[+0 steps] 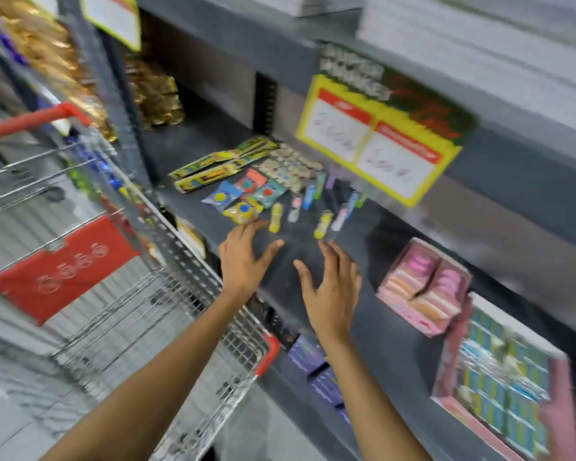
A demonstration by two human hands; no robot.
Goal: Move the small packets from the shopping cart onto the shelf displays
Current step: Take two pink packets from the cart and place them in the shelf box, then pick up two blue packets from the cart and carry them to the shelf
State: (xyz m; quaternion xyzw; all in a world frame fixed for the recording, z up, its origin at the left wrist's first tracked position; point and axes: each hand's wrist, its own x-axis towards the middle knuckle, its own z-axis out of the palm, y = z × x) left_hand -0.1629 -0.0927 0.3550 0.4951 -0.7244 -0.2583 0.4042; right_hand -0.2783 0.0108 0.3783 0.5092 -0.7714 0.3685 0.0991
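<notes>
I see a dark shelf [373, 314] strewn with packets [275, 217]; my left hand [243, 257] and right hand [330, 291] hover spread, empty, cart [167, 294] alongside.

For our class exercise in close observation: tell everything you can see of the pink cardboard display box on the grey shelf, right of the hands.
The pink cardboard display box is an open-topped tray split into two side-by-side compartments. Each holds a row of flat pink and orange packets standing on edge; their print is too blurred to read. It rests on the dark grey shelf, apart from both hands, its right corner close to a larger pink tray of blue-green packets; whether they touch is unclear.
</notes>
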